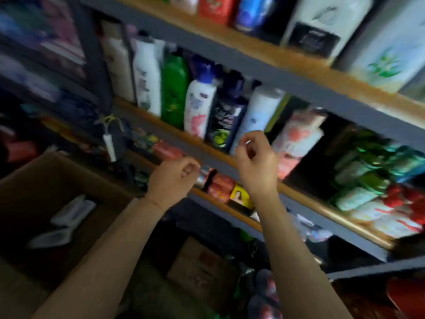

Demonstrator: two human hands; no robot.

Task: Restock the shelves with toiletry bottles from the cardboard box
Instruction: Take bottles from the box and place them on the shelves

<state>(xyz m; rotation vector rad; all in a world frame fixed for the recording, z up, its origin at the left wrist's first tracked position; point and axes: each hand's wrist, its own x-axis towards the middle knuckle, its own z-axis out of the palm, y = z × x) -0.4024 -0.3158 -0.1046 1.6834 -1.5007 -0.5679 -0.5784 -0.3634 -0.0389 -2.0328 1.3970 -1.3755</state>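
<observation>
Though the view is smeared by motion, the shelves point(230, 157) fill most of it, their wooden edges running down to the right. The cardboard box point(34, 180) stands open at lower left, with a few pale bottles point(73, 211) lying inside. On the middle shelf a row of toiletry bottles point(202, 107) stands upright, a green bottle point(173, 88) among them and a pink-labelled bottle point(296, 139) leaning at the right end. Both arms reach up before the shelves. The left hand point(172, 178) and the right hand point(257, 160) each hang with fingers loosely curled, holding nothing.
</observation>
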